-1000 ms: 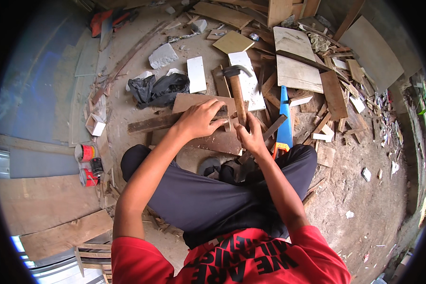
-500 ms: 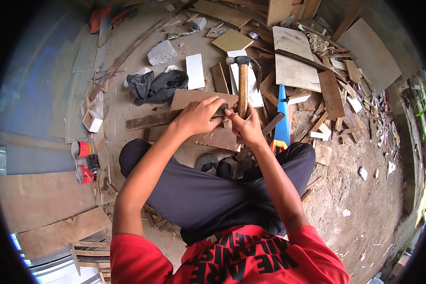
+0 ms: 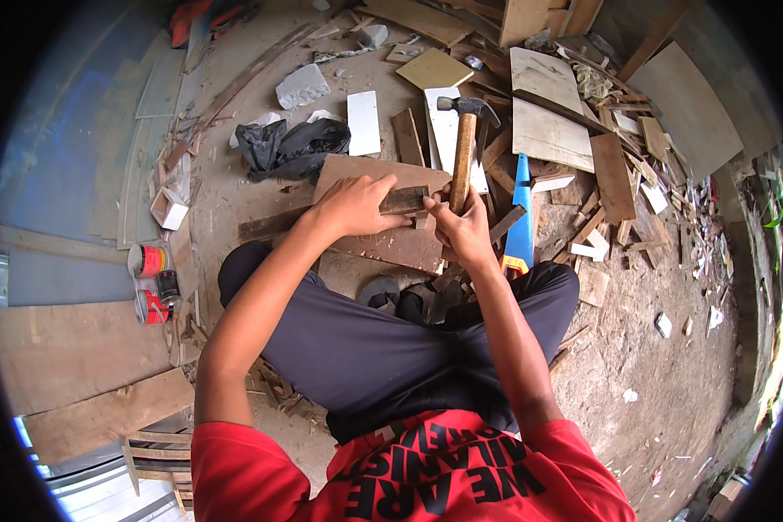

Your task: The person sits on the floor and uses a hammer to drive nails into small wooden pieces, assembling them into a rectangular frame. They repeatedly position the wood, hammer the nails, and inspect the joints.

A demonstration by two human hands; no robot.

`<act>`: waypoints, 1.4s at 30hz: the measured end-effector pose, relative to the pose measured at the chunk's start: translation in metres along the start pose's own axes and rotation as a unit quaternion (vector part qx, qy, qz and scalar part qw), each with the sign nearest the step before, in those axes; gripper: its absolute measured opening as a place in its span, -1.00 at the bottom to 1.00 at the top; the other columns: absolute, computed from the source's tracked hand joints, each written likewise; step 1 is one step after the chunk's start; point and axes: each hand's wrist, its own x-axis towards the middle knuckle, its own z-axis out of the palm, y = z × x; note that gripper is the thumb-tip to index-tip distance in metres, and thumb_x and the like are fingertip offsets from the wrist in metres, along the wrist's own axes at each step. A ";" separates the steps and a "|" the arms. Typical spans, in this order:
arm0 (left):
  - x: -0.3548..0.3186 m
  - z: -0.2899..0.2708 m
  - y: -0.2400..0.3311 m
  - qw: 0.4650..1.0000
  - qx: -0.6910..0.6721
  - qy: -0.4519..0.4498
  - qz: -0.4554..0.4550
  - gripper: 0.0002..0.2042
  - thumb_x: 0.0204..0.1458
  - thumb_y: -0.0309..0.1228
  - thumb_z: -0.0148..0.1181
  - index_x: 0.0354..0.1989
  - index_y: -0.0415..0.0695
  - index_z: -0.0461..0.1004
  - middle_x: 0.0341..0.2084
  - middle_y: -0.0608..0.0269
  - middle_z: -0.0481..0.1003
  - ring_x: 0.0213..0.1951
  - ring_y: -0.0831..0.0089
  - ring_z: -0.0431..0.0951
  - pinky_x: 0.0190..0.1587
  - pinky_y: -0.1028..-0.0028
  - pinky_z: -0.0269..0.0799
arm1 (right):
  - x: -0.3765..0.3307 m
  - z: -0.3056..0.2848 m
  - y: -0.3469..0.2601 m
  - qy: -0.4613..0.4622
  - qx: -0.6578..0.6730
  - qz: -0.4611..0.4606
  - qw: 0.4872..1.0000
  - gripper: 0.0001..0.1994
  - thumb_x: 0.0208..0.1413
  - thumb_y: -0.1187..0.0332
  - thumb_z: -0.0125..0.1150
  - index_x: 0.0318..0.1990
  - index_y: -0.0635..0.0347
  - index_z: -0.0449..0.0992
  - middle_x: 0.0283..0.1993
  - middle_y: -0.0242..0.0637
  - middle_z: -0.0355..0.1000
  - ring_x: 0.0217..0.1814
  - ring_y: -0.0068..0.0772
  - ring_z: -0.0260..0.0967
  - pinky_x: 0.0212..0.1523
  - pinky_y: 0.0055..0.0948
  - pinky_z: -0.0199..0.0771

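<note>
A long dark strip of wood (image 3: 404, 201) lies across a brown board (image 3: 383, 247) in front of my crossed legs. My left hand (image 3: 353, 207) is closed over the strip, with its thumb on the near side and its fingers at the far side. Upright in my right hand (image 3: 466, 228) is a claw hammer (image 3: 464, 157) with a wooden handle, its head pointing away from me. The thumb and fingertips of that hand reach the strip's right end. Whether they pinch something small there, I cannot make out.
A blue handsaw (image 3: 519, 217) lies right of my right hand. Beyond the board are a black plastic bag (image 3: 296, 148), a white panel (image 3: 364, 123) and a concrete lump (image 3: 303, 86). Wood offcuts (image 3: 613, 174) pile up at the right, and red cans (image 3: 150, 306) stand left.
My left hand has drawn back to the left along the strip, baring more of its right end. The hammer leans slightly more to the right, still in my right hand.
</note>
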 end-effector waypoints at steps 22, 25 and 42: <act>0.001 -0.013 0.015 0.991 0.103 -0.079 -0.040 -0.52 -0.06 -0.14 0.32 -0.10 -0.27 0.42 -0.24 -0.18 0.57 -0.14 -0.09 0.59 -0.06 0.10 0.52 | -0.099 -0.027 -0.130 -0.087 -0.574 -0.075 0.811 -0.81 0.27 0.38 0.10 -0.15 0.31 0.26 -0.49 0.23 0.43 -0.35 0.40 0.38 -0.45 0.09 0.34; 0.002 -0.013 0.015 0.992 0.091 -0.077 -0.034 -0.53 -0.08 -0.16 0.33 -0.12 -0.27 0.43 -0.25 -0.17 0.57 -0.15 -0.09 0.59 -0.06 0.10 0.52 | -0.103 -0.024 -0.130 -0.099 -0.579 -0.085 0.805 -0.80 0.27 0.38 0.10 -0.12 0.30 0.27 -0.50 0.23 0.42 -0.36 0.40 0.38 -0.44 0.10 0.34; -0.005 -0.007 0.008 0.996 0.082 -0.025 -0.021 -0.53 -0.08 -0.15 0.36 -0.15 -0.32 0.50 -0.28 -0.23 0.58 -0.18 -0.09 0.62 -0.12 0.09 0.57 | -0.098 -0.024 -0.143 -0.106 -0.604 -0.028 0.789 -0.82 0.29 0.42 0.04 -0.17 0.34 0.21 -0.53 0.24 0.41 -0.40 0.38 0.41 -0.51 0.04 0.32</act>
